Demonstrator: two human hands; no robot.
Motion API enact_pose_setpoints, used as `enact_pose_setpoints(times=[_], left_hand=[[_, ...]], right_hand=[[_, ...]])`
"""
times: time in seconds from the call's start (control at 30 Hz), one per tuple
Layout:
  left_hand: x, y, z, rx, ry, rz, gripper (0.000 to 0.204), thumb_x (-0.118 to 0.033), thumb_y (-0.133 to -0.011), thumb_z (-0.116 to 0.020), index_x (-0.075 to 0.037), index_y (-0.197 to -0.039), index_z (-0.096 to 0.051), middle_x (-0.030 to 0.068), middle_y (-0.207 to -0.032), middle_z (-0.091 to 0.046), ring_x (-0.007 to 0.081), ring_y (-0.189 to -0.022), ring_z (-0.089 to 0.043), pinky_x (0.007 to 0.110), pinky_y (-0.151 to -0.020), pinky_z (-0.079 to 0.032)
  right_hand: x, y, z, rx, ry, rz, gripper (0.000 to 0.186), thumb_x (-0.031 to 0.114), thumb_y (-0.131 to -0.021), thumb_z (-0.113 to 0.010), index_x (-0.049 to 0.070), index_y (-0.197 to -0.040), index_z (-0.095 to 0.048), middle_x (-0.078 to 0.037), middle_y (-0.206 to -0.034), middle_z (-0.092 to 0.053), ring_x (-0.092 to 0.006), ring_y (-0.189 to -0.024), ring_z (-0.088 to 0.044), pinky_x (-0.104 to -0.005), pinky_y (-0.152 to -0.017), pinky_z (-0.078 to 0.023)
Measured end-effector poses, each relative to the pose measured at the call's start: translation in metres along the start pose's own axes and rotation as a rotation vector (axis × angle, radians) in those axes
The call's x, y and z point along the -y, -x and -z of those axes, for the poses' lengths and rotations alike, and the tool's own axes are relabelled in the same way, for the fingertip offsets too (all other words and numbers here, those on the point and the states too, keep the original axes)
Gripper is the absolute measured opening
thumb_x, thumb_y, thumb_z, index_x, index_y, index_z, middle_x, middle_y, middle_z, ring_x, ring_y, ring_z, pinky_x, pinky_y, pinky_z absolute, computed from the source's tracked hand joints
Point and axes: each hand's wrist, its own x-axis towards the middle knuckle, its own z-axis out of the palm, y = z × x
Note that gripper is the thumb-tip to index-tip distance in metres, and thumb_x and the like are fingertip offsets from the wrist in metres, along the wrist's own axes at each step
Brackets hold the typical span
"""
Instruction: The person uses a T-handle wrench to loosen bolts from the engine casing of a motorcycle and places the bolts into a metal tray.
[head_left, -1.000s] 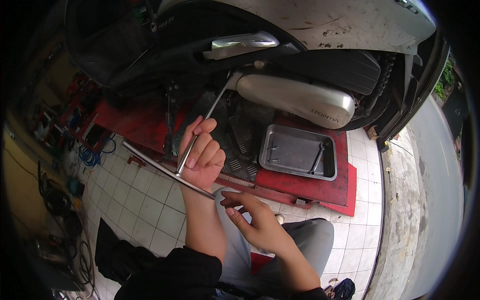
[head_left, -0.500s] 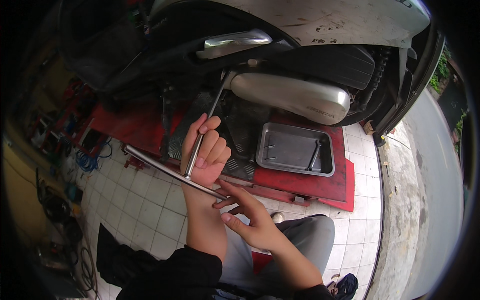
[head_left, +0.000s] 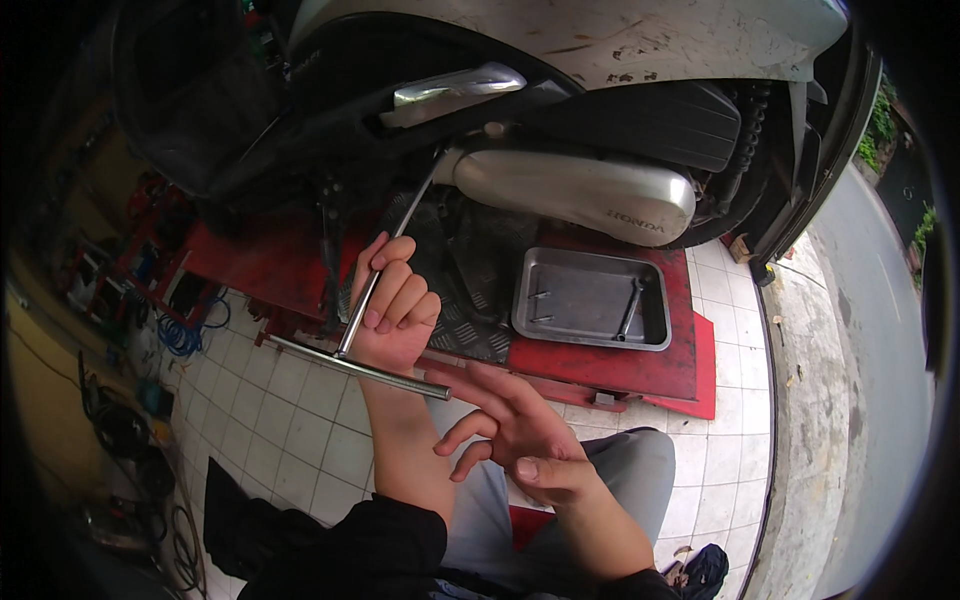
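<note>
My left hand (head_left: pixel 398 318) is wrapped round the shaft of a chrome T-handle wrench (head_left: pixel 394 236). The wrench slants up to the front end of a silver engine side cover (head_left: pixel 570 190) on a scooter; its tip is hidden in shadow there. Across the lower end of the shaft lies the crossbar, below my left hand and over the wrist. My right hand (head_left: pixel 525 430) is open, fingers apart and palm partly turned up. Its fingertips are close to the crossbar's right end; whether they touch it I cannot tell.
A grey metal tray (head_left: pixel 575 338) holding a spanner (head_left: pixel 630 308) and a few small bolts (head_left: pixel 541 295) rests on the red lift platform (head_left: pixel 640 373). A chrome-topped footrest (head_left: pixel 458 90) juts above. Blue hose (head_left: pixel 180 335) and tools lie left; pavement (head_left: pixel 800 440) runs right.
The crossbar has swung round, its left end now foreshortened and its right end nearer. My right hand has shifted slightly right and opened wider. My left hand has moved a little left with the wrench.
</note>
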Motion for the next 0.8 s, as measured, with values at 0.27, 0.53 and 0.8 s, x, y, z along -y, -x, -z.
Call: enact_pose_setpoints(times=[0.27, 0.53, 0.8], left_hand=[[0.005, -0.001, -0.004, -0.073, -0.116, 0.032, 0.036, -0.029, -0.109, -0.024, -0.015, -0.081, -0.042, -0.0046, -0.04, -0.035, 0.0077, -0.035, -0.026, 0.024, -0.045, -0.022], [0.013, 0.001, -0.02, -0.127, -0.273, 0.033, 0.036, -0.031, -0.108, -0.029, -0.016, -0.078, -0.041, -0.0054, -0.039, -0.031, 0.0077, -0.032, -0.021, 0.024, -0.041, -0.019], [0.005, 0.005, -0.029, -0.258, -0.309, 0.093, 0.038, -0.032, -0.108, -0.029, -0.015, -0.076, -0.04, -0.0034, -0.038, -0.03, 0.0083, -0.031, -0.02, 0.025, -0.037, -0.017]], right_hand=[[-0.004, 0.006, 0.001, 0.125, -0.22, 0.091, 0.102, 0.027, -0.078, -0.067, 0.004, -0.157, -0.006, -0.03, -0.157, -0.021, -0.0398, -0.114, -0.058, -0.043, -0.083, -0.054], [0.002, 0.008, -0.001, 0.013, 0.094, 0.102, 0.094, 0.024, -0.079, -0.068, 0.002, -0.156, -0.018, -0.031, -0.154, -0.027, -0.0368, -0.113, -0.06, -0.0386, -0.082, -0.054], [0.004, 0.005, -0.001, -0.058, 0.481, -0.001, 0.069, 0.002, -0.087, -0.063, 0.0, -0.15, -0.034, -0.021, -0.143, -0.046, -0.0239, -0.11, -0.062, -0.0316, -0.078, -0.053]])
